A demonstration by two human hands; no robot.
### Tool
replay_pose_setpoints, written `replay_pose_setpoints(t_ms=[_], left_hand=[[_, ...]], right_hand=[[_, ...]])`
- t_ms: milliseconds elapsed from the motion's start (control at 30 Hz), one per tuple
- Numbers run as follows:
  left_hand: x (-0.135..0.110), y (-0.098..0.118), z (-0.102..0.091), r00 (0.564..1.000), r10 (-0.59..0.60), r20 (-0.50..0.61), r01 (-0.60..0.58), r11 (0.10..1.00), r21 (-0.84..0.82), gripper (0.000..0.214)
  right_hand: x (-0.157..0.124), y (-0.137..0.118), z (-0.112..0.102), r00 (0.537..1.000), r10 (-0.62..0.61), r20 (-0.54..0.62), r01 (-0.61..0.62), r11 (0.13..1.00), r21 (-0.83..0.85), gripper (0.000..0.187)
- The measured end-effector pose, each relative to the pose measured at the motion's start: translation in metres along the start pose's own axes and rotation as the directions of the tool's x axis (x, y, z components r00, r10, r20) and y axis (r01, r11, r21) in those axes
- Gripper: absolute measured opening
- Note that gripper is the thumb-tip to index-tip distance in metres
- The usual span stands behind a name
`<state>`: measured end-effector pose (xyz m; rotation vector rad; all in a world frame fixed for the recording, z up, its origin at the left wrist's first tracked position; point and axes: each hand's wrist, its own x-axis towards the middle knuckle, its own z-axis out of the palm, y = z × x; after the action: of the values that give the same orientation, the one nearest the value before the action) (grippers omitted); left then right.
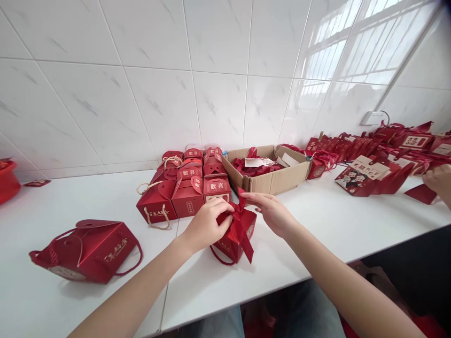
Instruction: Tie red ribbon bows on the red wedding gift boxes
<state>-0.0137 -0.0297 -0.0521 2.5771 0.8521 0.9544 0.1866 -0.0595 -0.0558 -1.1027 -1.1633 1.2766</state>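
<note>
A small red gift box (225,244) with a dark red cord handle stands in front of me near the table's front edge. A red ribbon (243,230) is looped in a bow on its top, one tail hanging down its side. My left hand (213,223) is closed, thumb and forefinger pinching the ribbon at the knot. My right hand (271,211) has its fingers stretched out, the fingertips touching the upright ribbon loop. Its thumb is apart from them. Part of the box top is hidden behind my left hand.
Several red boxes (188,192) stand in rows behind, beside an open cardboard box (278,180) of ribbons and cards. A larger red box (95,249) lies at left on the white table (197,305). Red bags (373,173) and another person's hand (439,180) are at right.
</note>
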Motion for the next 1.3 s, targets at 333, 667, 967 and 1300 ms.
replay_pose_setpoints(t_ms=[333, 667, 967, 1300], left_hand=[[-0.001, 0.004, -0.004, 0.998, -0.052, 0.021, 0.052, 0.998, -0.028, 0.013], [-0.002, 0.002, -0.007, 0.999, -0.042, 0.032, 0.044, 0.998, -0.053, 0.014], [-0.005, -0.001, -0.007, 1.000, 0.014, -0.026, -0.015, 1.000, -0.006, 0.016], [-0.004, -0.001, -0.018, 0.998, 0.058, -0.015, -0.052, 0.967, 0.251, 0.018]], right_hand=[[-0.078, -0.012, -0.020, 0.998, 0.035, 0.044, 0.005, 0.725, -0.689, 0.034], [0.000, -0.026, -0.018, 0.857, -0.352, 0.377, 0.515, 0.605, -0.607, 0.035], [0.019, -0.019, -0.011, 0.650, -0.381, 0.657, 0.756, 0.403, -0.515, 0.029], [0.012, -0.018, -0.022, 0.558, -0.298, 0.774, 0.828, 0.152, -0.539, 0.044]])
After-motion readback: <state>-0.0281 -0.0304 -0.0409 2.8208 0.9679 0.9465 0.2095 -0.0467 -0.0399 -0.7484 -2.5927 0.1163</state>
